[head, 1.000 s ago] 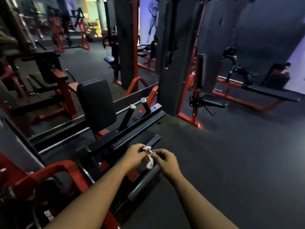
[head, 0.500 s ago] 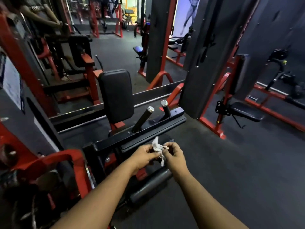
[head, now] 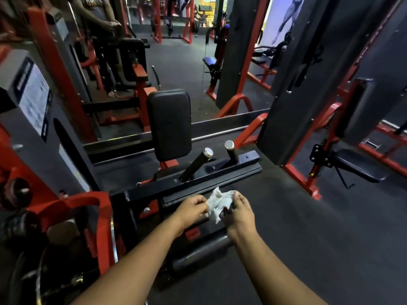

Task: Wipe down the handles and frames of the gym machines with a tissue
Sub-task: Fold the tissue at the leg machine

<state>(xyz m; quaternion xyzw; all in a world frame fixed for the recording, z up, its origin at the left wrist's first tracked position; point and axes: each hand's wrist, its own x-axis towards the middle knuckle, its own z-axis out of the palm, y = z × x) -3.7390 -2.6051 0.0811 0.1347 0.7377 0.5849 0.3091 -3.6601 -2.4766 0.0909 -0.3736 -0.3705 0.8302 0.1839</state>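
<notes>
A crumpled white tissue [head: 220, 202] is stretched between both hands in front of me. My left hand [head: 192, 209] pinches its left edge and my right hand [head: 241, 211] pinches its right edge. Just beyond the hands runs the black frame bar [head: 193, 183] of a seated machine. Two black handles stand up from that bar: a left handle [head: 196, 165] and a right handle [head: 231, 153], both with silver caps. A black back pad [head: 169, 124] rises behind them. A black foam roller [head: 202, 252] lies low under my forearms.
A red curved frame part [head: 83, 201] and weight plates [head: 15, 192] are at the left. A grey weight-stack cover [head: 35, 111] stands at far left. A tall dark column [head: 295, 84] and a bench seat [head: 356, 166] are at the right. A person [head: 99, 20] stands at the back left.
The view has turned left and tilted up toward the machine. My hands have pulled apart a little, spreading the tissue wider between them.
</notes>
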